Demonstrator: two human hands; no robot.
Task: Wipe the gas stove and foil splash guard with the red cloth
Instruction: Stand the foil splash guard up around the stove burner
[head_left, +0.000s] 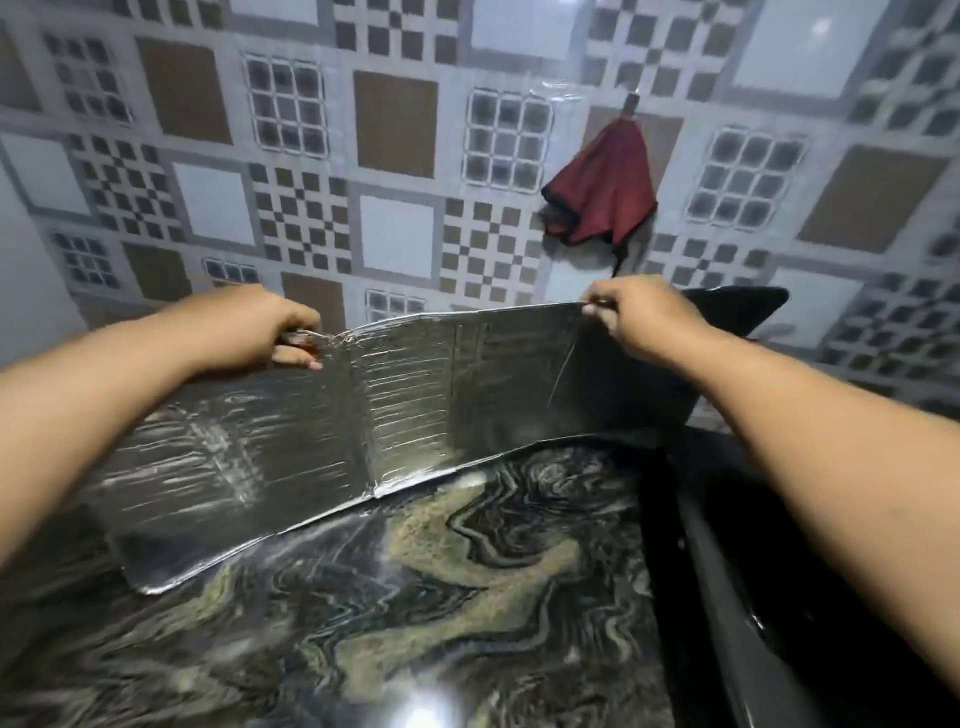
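On the marble counter (467, 597), both hands pinch the foil guard's (311, 431) top edge.

My creased foil splash guard (363, 415) stands upright on the bench; the red cloth (602, 192) hangs bunched, apparently from a wall hook.

both my arms reach forward, bare to the elbow. my left hand (270, 325) pinches the top edge of the foil splash guard (322, 431) (fingers curled over it); my right hand (641, 317) pinches its far corner.
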